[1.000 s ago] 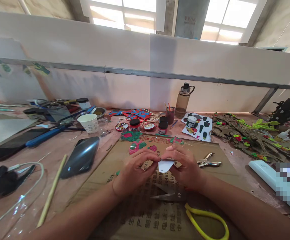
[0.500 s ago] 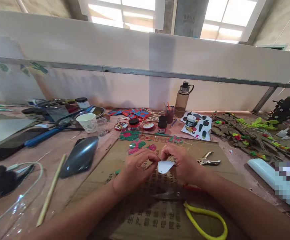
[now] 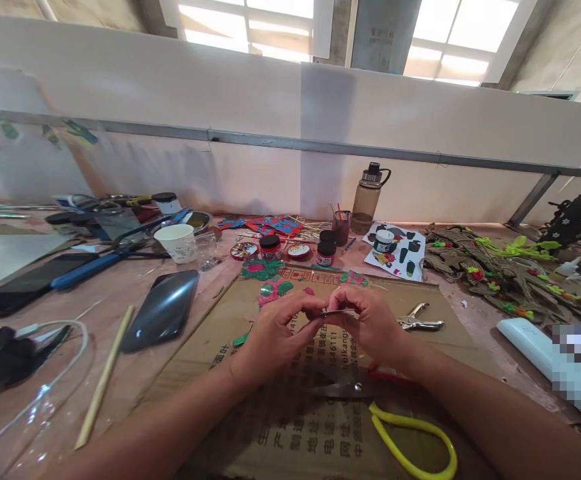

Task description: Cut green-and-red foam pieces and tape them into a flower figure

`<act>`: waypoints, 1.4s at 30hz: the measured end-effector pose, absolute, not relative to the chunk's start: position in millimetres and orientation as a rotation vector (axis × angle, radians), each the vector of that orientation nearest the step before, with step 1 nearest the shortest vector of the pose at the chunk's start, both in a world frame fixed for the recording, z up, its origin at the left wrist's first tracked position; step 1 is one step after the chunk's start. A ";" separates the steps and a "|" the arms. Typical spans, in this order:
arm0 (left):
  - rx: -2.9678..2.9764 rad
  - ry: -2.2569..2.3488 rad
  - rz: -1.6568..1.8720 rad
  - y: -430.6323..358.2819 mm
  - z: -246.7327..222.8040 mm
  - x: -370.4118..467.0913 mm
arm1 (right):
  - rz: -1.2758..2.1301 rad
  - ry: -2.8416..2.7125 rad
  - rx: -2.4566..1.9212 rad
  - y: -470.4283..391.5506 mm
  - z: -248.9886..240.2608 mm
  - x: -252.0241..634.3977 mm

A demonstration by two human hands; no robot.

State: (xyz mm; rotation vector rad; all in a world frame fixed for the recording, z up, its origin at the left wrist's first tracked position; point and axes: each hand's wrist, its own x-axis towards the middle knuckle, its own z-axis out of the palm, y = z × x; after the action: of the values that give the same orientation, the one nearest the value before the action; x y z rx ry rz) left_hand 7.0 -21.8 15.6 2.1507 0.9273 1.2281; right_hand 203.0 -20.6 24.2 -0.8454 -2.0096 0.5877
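Note:
A small white paper piece point(image 3: 341, 311) is held almost edge-on above the cardboard sheet point(image 3: 195, 400). My right hand point(image 3: 370, 327) pinches it between thumb and fingers. At its left end my left hand point(image 3: 275, 327) is closed, thumb and forefinger meeting on the paper's edge; a tiny dark thing shows at these fingertips, too small to name. Below my hands lie scissors point(image 3: 413, 447) with yellow and red handles, blades pointing left. A metal hole punch point(image 3: 423, 317) rests right of my right hand. Pink and green painted flower cutouts point(image 3: 273, 291) lie beyond my left hand.
Paint jars point(image 3: 326, 249), a paper cup point(image 3: 176, 243) and a water bottle point(image 3: 367, 200) stand toward the back. A black phone point(image 3: 163, 310) and a wooden stick point(image 3: 104, 380) lie left. Decorated brown pieces point(image 3: 485, 267) and a white power bank point(image 3: 530, 353) are right.
The white paper piece has been tilted from showing its face, with a punched hole, to nearly edge-on. Both hands have moved slightly closer together around it.

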 end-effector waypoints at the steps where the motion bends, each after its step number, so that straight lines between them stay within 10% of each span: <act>1: 2.139 0.938 1.229 -20.5 14.5 6.9 | 0.656 -1.982 -0.877 -20.6 24.8 202.6; 26: 1.468 1.060 0.878 -20.0 15.0 18.6 | 1.218 -1.548 -1.112 -5.2 17.0 202.0; 42: 1.503 1.040 0.831 -12.9 13.8 19.8 | 0.944 -1.733 -1.157 -9.7 28.5 204.8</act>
State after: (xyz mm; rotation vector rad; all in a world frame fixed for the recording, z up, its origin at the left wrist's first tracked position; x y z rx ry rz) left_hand 19.8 -12.9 13.8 1.5026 1.0399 0.8311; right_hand 204.8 -9.7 28.5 -1.1567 -1.7333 0.9438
